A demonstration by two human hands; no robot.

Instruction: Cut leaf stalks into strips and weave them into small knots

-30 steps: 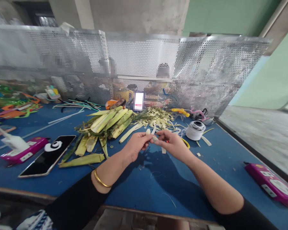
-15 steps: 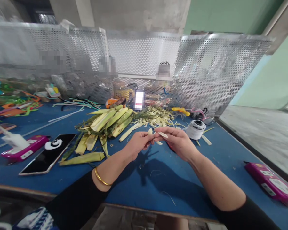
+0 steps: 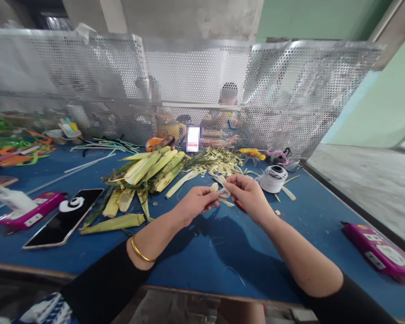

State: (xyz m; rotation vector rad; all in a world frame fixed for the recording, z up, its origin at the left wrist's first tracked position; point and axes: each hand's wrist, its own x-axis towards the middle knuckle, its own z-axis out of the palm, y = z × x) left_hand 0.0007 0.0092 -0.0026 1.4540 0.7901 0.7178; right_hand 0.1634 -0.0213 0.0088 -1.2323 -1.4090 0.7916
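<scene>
Both hands meet above the blue table (image 3: pixel 202 252). My left hand (image 3: pixel 194 204) pinches a small pale leaf strip (image 3: pixel 220 191) at its left end. My right hand (image 3: pixel 248 193) pinches the same strip from the right, its fingers curled round it. The strip looks folded or looped between the fingertips. A gold bangle sits on my left wrist. Behind the hands lies a pile of green and yellow leaf stalks (image 3: pixel 151 168) and a heap of pale leaf shavings (image 3: pixel 222 162).
A black phone (image 3: pixel 65 217) and a pink case (image 3: pixel 29 210) lie at the left. A white thread spool (image 3: pixel 273 178) stands right of the hands; another pink case (image 3: pixel 380 249) lies at the far right. A perforated metal screen (image 3: pixel 202 90) closes the back; people sit behind it.
The hands have stayed together on the strip. My right hand drew the strip's end up and then brought it back toward the left fingers, folding it.
</scene>
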